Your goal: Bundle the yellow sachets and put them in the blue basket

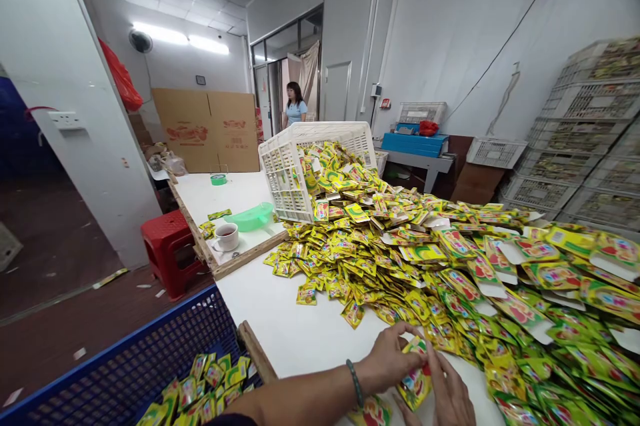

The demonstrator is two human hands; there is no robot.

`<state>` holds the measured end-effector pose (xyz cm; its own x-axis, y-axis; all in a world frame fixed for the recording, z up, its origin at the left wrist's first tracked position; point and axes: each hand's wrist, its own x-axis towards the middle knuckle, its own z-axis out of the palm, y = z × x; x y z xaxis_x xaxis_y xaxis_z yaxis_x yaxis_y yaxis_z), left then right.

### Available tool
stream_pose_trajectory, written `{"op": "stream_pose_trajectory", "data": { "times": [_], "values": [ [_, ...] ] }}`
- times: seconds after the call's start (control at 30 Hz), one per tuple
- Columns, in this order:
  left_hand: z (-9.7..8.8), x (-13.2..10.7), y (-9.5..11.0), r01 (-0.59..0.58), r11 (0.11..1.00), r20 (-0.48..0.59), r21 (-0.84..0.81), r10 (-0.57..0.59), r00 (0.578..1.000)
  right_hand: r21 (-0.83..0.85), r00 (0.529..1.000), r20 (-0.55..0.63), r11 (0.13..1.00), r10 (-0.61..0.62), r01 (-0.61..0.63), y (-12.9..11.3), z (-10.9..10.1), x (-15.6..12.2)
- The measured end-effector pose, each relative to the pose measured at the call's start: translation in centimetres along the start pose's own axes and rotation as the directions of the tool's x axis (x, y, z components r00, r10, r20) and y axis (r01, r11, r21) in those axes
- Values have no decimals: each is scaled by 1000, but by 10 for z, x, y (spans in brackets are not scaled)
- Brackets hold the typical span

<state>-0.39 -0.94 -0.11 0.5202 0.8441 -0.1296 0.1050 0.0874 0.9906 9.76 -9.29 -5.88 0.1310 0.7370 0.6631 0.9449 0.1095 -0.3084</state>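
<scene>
Right of the blue crate [125, 373], near the table [300, 333] edge, the left hand [387, 359] curls its fingers over a sachet stack [415, 383] that the right hand [450, 396] braces flat-fingered, so it could slip and scatter into the pile [450, 266].

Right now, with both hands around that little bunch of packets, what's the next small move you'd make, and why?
Probably lift the bunch of packets and carry it left to the blue crate. The left hand and right hand already clasp it near the table edge, at the near rim of the big pile. The crate holds similar packets, with room left.
</scene>
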Motion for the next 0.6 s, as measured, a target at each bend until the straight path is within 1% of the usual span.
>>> {"op": "stream_pose_trajectory", "data": {
  "times": [0.07,0.2,0.3,0.4,0.5,0.6],
  "values": [
    [0,0,-1,10,1000,-7,4,-10,1000,-9,1000,-3,1000,-20,20,4,1,0],
    [1,-1,2,41,999,10,-28,-40,999,-35,993,-29,993,-117,116,11,2,0],
    [0,-3,5,43,998,12,-35,-42,999,-37,993,-66,995,-94,92,8,2,0],
    [0,-4,6,39,999,10,-31,-39,999,-13,996,-67,998,-57,56,6,2,1],
    [1,-3,4,36,998,11,-47,-35,999,-16,994,-53,995,-95,95,10,2,2],
    [2,-1,2,25,998,11,-55,-25,1000,-27,988,-69,990,-136,135,12,1,3]
  ]
}}
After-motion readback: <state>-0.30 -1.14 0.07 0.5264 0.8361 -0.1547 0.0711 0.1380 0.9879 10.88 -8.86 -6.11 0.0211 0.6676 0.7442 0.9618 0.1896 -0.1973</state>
